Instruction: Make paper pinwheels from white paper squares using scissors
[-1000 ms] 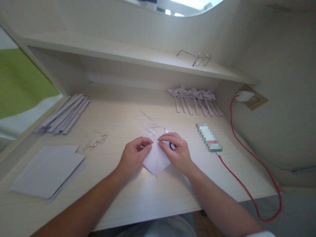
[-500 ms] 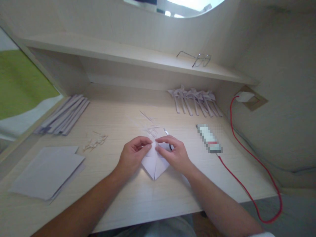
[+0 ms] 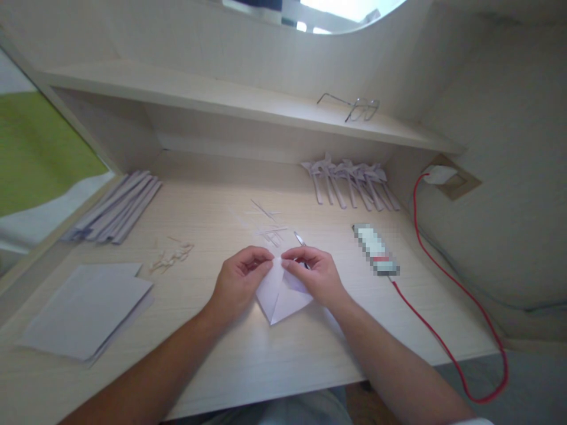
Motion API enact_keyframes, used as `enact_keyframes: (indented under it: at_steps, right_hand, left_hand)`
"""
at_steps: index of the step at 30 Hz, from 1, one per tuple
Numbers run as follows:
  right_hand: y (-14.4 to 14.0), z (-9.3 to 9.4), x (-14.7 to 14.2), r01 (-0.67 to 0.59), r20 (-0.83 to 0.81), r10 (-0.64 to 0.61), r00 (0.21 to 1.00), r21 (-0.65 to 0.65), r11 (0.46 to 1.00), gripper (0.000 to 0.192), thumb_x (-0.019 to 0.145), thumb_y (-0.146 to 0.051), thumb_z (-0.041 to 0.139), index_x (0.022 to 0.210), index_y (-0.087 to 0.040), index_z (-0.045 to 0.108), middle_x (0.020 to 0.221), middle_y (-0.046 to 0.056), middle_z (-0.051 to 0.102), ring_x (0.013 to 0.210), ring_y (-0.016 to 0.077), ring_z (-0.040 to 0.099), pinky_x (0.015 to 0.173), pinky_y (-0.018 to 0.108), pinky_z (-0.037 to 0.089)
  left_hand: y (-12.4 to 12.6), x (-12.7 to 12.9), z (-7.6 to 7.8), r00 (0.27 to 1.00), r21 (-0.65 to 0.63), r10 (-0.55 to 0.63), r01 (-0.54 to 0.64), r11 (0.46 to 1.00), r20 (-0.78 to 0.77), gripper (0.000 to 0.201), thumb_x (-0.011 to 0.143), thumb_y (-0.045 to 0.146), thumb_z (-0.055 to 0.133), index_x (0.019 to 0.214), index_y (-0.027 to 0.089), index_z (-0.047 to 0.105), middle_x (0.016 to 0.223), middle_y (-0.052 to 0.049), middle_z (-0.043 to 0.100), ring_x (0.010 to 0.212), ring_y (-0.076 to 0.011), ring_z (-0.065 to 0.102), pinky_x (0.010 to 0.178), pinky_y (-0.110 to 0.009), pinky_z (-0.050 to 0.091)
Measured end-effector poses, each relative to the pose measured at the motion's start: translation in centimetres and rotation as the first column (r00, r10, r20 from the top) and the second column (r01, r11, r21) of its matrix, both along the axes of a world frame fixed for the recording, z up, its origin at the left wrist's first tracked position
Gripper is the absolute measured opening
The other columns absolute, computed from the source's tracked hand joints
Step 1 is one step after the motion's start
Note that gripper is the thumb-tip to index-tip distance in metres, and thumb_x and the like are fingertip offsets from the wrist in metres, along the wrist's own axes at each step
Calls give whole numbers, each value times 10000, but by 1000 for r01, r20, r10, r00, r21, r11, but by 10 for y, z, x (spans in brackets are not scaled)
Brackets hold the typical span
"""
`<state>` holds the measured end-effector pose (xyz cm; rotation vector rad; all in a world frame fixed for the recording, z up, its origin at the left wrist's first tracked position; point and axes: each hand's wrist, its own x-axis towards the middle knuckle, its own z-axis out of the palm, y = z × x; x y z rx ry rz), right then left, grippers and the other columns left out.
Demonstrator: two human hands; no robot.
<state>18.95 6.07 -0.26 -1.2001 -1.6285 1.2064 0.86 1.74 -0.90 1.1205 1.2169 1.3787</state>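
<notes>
A folded piece of white paper (image 3: 283, 301) with creases running toward its near corner is held just over the desk in front of me. My left hand (image 3: 241, 277) pinches its far edge between thumb and fingers. Close beside it, my right hand (image 3: 316, 274) pinches the same edge, the fingertips of both hands almost meeting. Behind my right hand lie scissors (image 3: 300, 238), mostly hidden by the fingers. Thin paper strips (image 3: 272, 231) are scattered on the desk just past my hands.
White paper sheets (image 3: 84, 313) lie at left, below a small heap of pale sticks (image 3: 172, 254). Rolled paper tubes (image 3: 117, 206) are stacked farther back. Paper pinwheels (image 3: 349, 177) stand back right. A phone (image 3: 375, 251) trails a red cable (image 3: 425, 327). Glasses (image 3: 363, 109) rest on the shelf (image 3: 221, 94).
The paper has turned a little between my fingers, its near corner shifting slightly left and its right side showing more. Both hands keep pinching the far edge.
</notes>
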Motion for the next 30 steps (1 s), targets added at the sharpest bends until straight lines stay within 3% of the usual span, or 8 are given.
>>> enact_keyframes:
  at_steps: [8,15,21,24,30]
  right_hand:
    - [-1,-4,1,31,4,-32,999,137,990,69,843,-269,726,868,-214,759,829,13,733,794,175,634,773,304,477]
    - [0,-4,1,63,-63,-55,996,136,989,52,853,-248,705,877,-211,731,818,7,711,764,163,635,730,286,478]
    - [0,-2,-2,91,-172,-80,982,57,994,75,818,-277,739,847,-208,729,756,-4,690,687,147,607,644,264,454]
    - [1,1,-5,98,-225,-98,969,-10,995,123,784,-307,768,826,-200,723,698,-14,675,624,134,580,585,248,431]
    - [5,6,-9,85,-247,-95,964,-53,995,186,754,-347,791,829,-194,718,695,2,710,611,142,610,578,251,451]
  left_hand:
    - [1,1,-3,999,-14,-43,43,999,-4,65,783,213,748,820,168,720,790,-3,697,726,-133,622,672,-235,473]
    - [3,0,-6,997,-51,-72,74,996,26,163,750,227,766,882,160,697,756,2,680,697,-127,603,649,-228,456]
    - [3,-2,-4,978,-118,-207,202,972,-32,232,758,303,754,926,148,715,817,-19,703,732,-151,609,669,-251,456]
    - [2,-3,1,948,-185,-295,271,945,-119,216,768,335,717,821,126,731,750,-24,683,674,-154,581,606,-251,420]
    - [0,-6,6,932,-222,-330,294,930,-151,190,751,311,707,731,122,712,660,-18,649,596,-153,543,563,-258,384]
